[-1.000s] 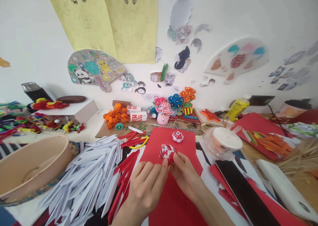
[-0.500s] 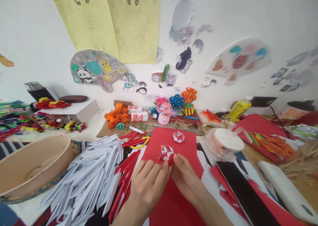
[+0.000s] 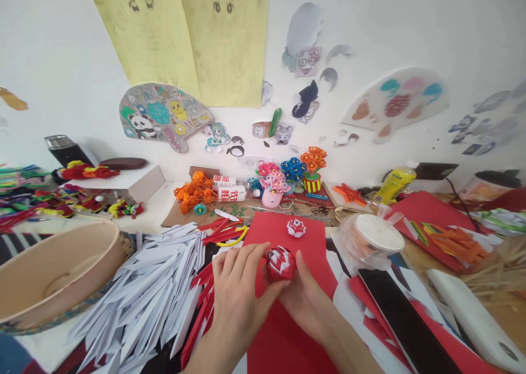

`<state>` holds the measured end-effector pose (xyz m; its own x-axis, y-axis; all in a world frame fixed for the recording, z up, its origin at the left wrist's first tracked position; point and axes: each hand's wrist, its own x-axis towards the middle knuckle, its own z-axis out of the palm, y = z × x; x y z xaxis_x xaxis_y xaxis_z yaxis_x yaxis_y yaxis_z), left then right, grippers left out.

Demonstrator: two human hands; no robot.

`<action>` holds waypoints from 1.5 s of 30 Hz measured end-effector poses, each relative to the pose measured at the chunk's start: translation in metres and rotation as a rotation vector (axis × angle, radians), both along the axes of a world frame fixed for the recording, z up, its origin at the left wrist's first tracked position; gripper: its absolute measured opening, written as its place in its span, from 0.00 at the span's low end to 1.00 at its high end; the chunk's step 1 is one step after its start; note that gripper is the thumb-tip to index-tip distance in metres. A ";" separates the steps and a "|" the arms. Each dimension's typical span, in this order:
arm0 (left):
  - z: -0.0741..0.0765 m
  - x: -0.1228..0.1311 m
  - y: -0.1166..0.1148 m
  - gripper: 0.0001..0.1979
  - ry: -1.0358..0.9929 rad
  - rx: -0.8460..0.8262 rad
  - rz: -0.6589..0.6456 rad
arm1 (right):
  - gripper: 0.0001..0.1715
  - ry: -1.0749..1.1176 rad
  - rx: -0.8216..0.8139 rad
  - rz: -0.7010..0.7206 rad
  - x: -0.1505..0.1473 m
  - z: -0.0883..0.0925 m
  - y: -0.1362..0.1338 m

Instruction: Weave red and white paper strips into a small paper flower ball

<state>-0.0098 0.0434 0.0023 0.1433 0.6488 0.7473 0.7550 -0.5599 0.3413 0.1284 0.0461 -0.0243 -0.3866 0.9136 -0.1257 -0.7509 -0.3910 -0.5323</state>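
Both hands, left hand (image 3: 238, 283) and right hand (image 3: 306, 297), hold a red-and-white folded-paper ball (image 3: 281, 262) between curved fingers, above the red sheet (image 3: 283, 335); a smaller folded piece (image 3: 296, 228) rests beyond it, with white paper strips (image 3: 143, 286) heaped at left

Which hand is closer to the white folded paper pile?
Left. The left hand is to the right of the white folded paper pile; the right hand is farther right.
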 end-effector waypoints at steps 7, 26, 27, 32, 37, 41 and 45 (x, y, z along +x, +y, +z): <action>-0.002 0.002 -0.003 0.14 -0.091 -0.106 0.004 | 0.25 -0.113 0.090 -0.093 0.001 0.003 0.001; -0.009 0.002 -0.013 0.05 0.092 0.409 0.046 | 0.30 -0.162 0.217 -0.060 0.007 0.000 0.002; -0.010 0.002 -0.014 0.05 0.098 0.413 0.046 | 0.30 -0.162 0.218 -0.060 0.007 0.000 0.002; -0.013 -0.001 -0.015 0.07 0.150 0.426 0.045 | 0.29 -0.149 0.210 -0.045 0.007 0.002 0.002; -0.011 0.000 -0.015 0.07 0.129 0.465 0.066 | 0.32 -0.143 0.206 -0.045 0.009 0.004 0.002; -0.006 0.000 -0.017 0.08 0.162 0.470 0.089 | 0.29 -0.138 0.224 -0.044 0.010 0.005 0.001; -0.004 -0.002 -0.019 0.09 0.193 0.475 0.078 | 0.28 -0.153 0.224 -0.044 0.010 0.007 -0.001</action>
